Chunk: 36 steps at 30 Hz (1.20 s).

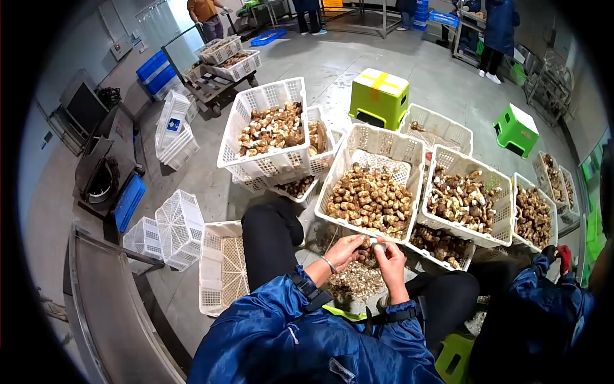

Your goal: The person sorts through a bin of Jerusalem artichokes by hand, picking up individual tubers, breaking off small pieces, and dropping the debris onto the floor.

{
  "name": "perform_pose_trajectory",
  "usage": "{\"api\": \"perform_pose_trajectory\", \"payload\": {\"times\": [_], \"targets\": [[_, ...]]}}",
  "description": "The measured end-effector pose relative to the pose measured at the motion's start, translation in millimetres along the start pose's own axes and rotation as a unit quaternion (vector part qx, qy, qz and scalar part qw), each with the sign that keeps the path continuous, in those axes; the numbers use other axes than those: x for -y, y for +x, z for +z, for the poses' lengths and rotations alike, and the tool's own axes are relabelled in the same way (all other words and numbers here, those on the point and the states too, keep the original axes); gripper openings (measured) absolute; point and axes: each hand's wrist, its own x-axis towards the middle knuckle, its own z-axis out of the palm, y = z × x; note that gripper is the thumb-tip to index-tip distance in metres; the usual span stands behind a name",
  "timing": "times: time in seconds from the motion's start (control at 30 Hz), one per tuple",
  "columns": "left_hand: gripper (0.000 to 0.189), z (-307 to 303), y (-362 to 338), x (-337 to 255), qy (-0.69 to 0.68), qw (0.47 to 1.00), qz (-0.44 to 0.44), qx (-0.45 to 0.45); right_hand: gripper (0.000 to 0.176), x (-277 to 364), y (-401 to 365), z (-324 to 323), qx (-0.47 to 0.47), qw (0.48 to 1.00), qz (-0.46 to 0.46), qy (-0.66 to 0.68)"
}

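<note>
My left hand is closed, its fingertips pinching a small brown mushroom. My right hand is closed right beside it, fingertips up against the mushroom; a small dark thing at its fingertips is too small to name. Just beyond both hands stands a white plastic crate partly filled with brown, rounded mushrooms. Below my hands, a heap of pale trimmings lies on the floor between my legs.
Crates of mushrooms stand to the left and right. By my left leg is a white crate. Green stools stand beyond. A co-worker's gloved hand is at the right. A metal-framed table flanks my left.
</note>
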Motion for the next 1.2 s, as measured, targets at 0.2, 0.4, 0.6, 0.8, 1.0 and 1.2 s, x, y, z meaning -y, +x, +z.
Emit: {"api": "perform_pose_trajectory", "payload": {"times": [0.2, 0.4, 0.6, 0.8, 1.0, 1.2], "targets": [[0.032, 1, 0, -1, 0.053, 0.998, 0.023, 0.036, 0.014, -10, 6, -3, -0.008, 0.996, 0.016, 0.087], [0.04, -3, 7, 3, 0.159, 0.987, 0.035, 0.01, 0.018, -10, 1, -3, 0.006, 1.0, -0.015, 0.009], [0.046, 6, -1, -6, 0.204, 0.977, 0.056, 0.015, 0.016, -13, 3, -7, -0.003, 0.995, 0.028, 0.091], [0.043, 8, -2, -6, 0.214, 0.974, 0.075, 0.025, 0.018, -17, 7, -7, -0.008, 0.993, 0.054, 0.107], [0.03, 3, 5, 1, 0.125, 0.992, 0.027, 0.012, 0.017, -14, 2, -4, 0.004, 1.0, -0.018, 0.009], [0.028, -2, 7, 7, 0.023, 0.999, -0.007, 0.027, 0.016, -11, 4, -5, -0.005, 0.999, -0.016, 0.039]]}}
